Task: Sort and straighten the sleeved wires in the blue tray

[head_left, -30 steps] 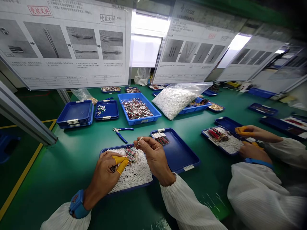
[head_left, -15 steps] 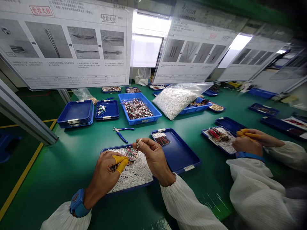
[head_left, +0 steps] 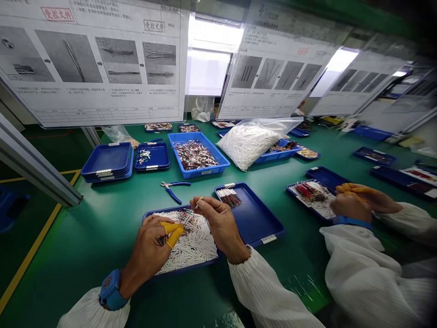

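Observation:
My left hand (head_left: 152, 246), with yellow finger cots on two fingertips, is closed on a bundle of thin red and green wires (head_left: 182, 219) over a blue tray (head_left: 150, 214) heaped with small white tubes (head_left: 191, 248). My right hand (head_left: 218, 221) pinches one white tube (head_left: 199, 202) just above the wire ends. Right of it stands a second blue tray (head_left: 259, 223) with a small row of finished wires (head_left: 229, 197) at its far corner.
Blue-handled cutters (head_left: 173, 189) lie on the green mat behind the trays. Further back are stacked blue trays (head_left: 107, 161), a bin of wires (head_left: 196, 156) and a bag of white tubes (head_left: 251, 141). A co-worker's hands (head_left: 355, 200) work at the right. Instruction sheets (head_left: 92, 59) hang overhead.
My hands have hardly moved; the right hand's pinched tube shifted slightly. The co-worker's hands have come together over their tray.

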